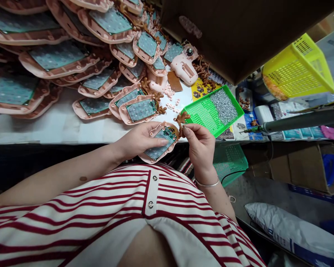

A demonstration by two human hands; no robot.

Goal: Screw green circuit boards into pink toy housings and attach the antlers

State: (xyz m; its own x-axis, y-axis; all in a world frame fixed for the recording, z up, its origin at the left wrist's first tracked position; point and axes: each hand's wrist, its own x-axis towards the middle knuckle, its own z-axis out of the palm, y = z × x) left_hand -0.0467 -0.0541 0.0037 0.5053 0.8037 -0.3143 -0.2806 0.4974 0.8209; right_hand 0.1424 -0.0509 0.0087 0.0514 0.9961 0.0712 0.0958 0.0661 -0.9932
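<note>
My left hand grips a pink plastic toy shell, its thumb lying across the green circuit board set inside. Yellowish wires curl at the board's upper right. Between the thumb and fingers of my right hand is a brown antler-shaped piece, held against the shell's right end. Whether the piece is seated in the shell I cannot tell. Just beyond my hands, similar half shells with boards and brown antlers lie on the white table.
Stacked shells fill the table's left and back. A green basket of small metal screws stands right of my hands. Further right are a powered screwdriver and a yellow basket. A cardboard box rises behind. Below the table hangs a second green basket.
</note>
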